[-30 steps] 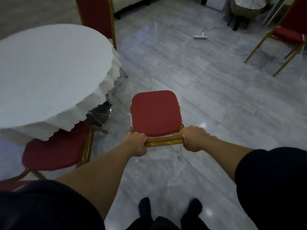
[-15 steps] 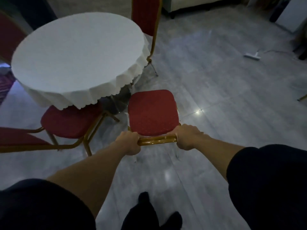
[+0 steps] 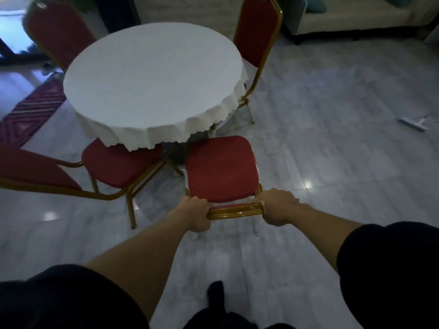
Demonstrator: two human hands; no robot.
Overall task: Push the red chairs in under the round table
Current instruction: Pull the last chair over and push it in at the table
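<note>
A red chair with a gold frame stands in front of me, its seat's far edge just short of the white cloth hanging off the round table. My left hand and my right hand grip the two ends of its gold top rail. Left of it a second red chair has its seat partly under the cloth. A third red chair stands at the table's far right side, and a fourth red chair at its far left.
A patterned red rug lies on the floor at left. A white power strip with a cable rests on the grey tiles at right. A pale sofa lines the back wall. My dark-socked feet stand below the chair.
The chair in my hands has come nearer the table's edge. My view has swung left, and the whole table and the chairs behind it have come into sight.
</note>
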